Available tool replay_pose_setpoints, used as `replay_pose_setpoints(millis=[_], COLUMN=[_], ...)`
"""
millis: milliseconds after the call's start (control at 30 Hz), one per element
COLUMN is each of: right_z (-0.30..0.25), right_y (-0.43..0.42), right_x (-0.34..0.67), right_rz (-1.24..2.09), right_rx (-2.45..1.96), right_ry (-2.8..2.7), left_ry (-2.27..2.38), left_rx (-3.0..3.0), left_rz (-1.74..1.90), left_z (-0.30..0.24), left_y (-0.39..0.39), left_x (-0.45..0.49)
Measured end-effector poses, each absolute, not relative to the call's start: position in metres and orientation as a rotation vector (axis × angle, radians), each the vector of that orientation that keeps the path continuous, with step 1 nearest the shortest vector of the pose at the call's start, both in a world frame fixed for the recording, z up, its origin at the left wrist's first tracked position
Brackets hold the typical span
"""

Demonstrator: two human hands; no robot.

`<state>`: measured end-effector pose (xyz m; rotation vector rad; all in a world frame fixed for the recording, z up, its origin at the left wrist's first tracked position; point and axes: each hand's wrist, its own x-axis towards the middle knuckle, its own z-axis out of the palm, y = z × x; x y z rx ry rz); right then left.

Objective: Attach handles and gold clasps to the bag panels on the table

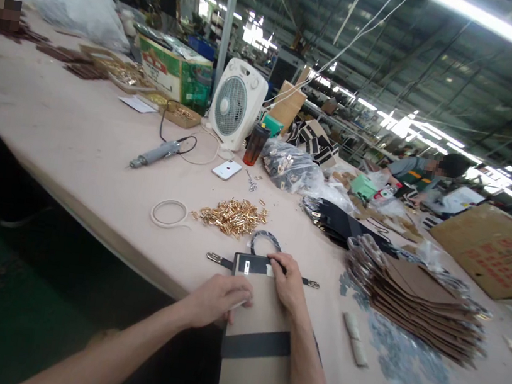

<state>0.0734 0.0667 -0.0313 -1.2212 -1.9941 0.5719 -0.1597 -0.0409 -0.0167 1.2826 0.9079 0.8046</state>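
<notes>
A beige bag piece with black stripes lies lengthwise before me and overhangs the table's near edge. Its far end has a dark looped handle, a small metal plate and two side straps with metal buckles. My right hand grips the black band at that end, beside the handle's base, near a small whitish patch. Over the left side of the piece, my left hand is closed with curled fingers; a thin pale edge shows at its fingertips, too unclear to name.
Beyond the bag lie a pile of small gold metal parts, a roll of white tape, a phone and a corded power screwdriver. A fan stands farther back. Stacked brown panels occupy the right.
</notes>
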Motion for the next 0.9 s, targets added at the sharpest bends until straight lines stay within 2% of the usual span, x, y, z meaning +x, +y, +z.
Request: replay_pose_setpoints(millis=[300,533,700,900], right_z=[-0.042,-0.021,0.013,0.033], right_y=[0.052,0.029,-0.013,-0.031], right_x=[0.065,0.068,0.062,0.045], right_rz=[0.352,0.567,0.704,0.645], right_rx=[-1.236,-1.236,-1.104,-1.011], right_ry=[-1.812,-1.475,-1.857,-2.291], left_ry=[0.933,0.979,0.921,0.925], left_rx=[1.246,1.356,1.406,1.477], left_rz=[0.964,1.006,0.965,0.907], left_z=[-0.027,-0.035,-0.031,-0.028], left_y=[-0.039,-0.037,-0.038,-0.042], left_x=[-0.160,-0.162,-0.163,-0.161])
